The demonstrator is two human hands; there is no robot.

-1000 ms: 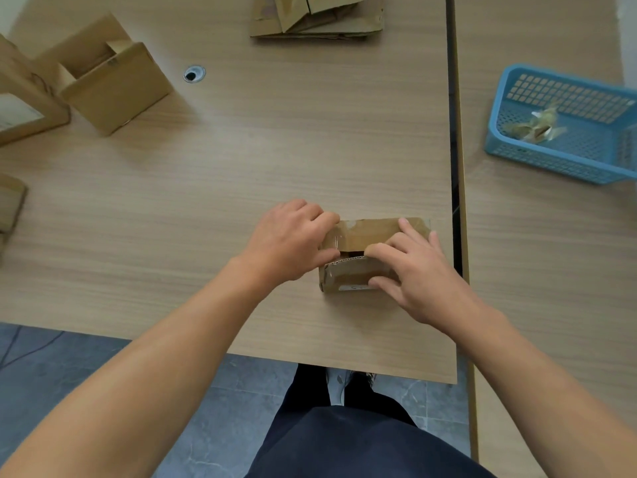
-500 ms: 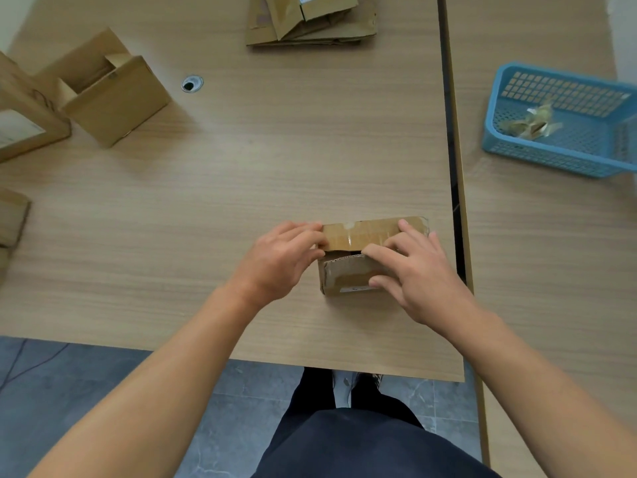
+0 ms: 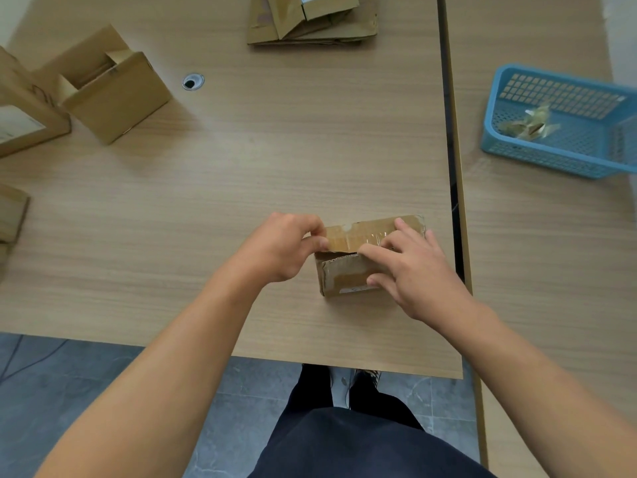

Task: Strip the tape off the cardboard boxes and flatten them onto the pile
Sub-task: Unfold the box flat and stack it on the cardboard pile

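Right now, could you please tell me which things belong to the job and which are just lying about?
Job: box in hand, its tape, pile, basket of tape scraps.
Waiting or idle: open box, labelled box, cable hole.

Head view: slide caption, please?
Left hand pinches the left end of the taped box; right hand presses it onto the table.

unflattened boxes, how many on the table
3: the small taped box at centre front, the open box far left, the labelled box cut by the left edge. The cardboard lower on that edge may be more.
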